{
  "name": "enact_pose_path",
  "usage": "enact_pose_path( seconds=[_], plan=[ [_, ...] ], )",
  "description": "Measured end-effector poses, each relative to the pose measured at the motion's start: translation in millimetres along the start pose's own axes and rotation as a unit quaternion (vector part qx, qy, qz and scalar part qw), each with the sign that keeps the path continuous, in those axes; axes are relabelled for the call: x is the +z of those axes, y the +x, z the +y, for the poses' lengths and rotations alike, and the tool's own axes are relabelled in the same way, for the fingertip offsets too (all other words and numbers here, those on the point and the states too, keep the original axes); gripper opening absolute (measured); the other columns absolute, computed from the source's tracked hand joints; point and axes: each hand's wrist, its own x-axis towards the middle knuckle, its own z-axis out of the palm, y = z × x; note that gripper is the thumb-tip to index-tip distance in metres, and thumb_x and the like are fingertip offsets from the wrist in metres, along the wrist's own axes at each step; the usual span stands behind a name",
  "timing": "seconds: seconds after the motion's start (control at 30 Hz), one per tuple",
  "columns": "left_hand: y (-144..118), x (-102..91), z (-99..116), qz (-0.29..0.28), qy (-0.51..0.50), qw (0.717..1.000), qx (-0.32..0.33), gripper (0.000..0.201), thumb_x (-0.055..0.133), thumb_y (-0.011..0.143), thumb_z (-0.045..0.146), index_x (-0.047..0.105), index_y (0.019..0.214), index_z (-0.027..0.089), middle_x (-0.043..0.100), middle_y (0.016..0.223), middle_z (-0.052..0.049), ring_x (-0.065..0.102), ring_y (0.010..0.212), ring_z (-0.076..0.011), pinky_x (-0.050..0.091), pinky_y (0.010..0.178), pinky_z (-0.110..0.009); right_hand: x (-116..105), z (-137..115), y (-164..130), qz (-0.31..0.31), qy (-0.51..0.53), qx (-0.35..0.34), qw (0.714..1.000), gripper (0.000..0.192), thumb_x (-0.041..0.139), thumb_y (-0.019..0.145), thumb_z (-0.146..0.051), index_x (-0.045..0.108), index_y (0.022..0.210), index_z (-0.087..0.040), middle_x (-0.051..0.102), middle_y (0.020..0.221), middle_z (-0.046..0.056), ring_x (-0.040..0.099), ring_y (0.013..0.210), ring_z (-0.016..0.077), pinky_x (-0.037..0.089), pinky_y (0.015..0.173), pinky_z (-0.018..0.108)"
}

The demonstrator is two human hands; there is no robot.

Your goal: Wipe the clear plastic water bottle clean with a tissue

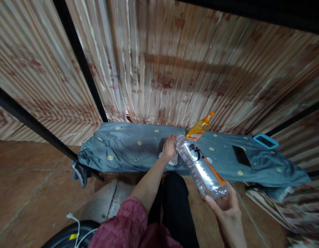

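A clear plastic bottle (pixel 200 168) with a silver and orange label is tilted in front of me, its open-looking neck toward the upper left. My right hand (pixel 226 206) grips it at the base, thumb on the near side. At the neck end, my left hand (pixel 170 147) is closed against the bottle, its fingertips partly hidden. A crumpled white tissue (pixel 172 161) shows beneath my left wrist; whether the hand touches it is unclear. Just behind the bottle neck lies a yellow-orange squeeze bottle (pixel 198 129) with an orange cap, leaning toward the curtain.
A grey-blue patterned cloth (pixel 128 144) covers the narrow bench. On its right side lie a dark phone (pixel 241 156) and a blue-framed device (pixel 266 141). Black metal poles (pixel 81 65) and a striped curtain (pixel 164 69) enclose the space. A white cable (pixel 78 227) rests on a black round object.
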Motion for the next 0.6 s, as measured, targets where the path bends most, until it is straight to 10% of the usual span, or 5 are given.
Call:
enact_pose_path(
  seconds=[0.6],
  plan=[
    [0.4, 2.4, -1.1, 0.008, -0.002, 1.000, -0.002, 0.032, 0.072, 0.089, 0.024, 0.069, 0.120, 0.018, 0.072, 0.121, -0.013, 0.068, 0.117, -0.0297, 0.056, 0.106, -0.044, -5.3, 6.6, 5.1, -0.008, -0.010, -0.009, 1.000, 0.092, 0.097, 0.063, -0.046, 0.057, 0.141, -0.021, 0.075, 0.130, 0.010, 0.073, 0.115, 0.0300, 0.059, 0.099, 0.037]
  ],
)
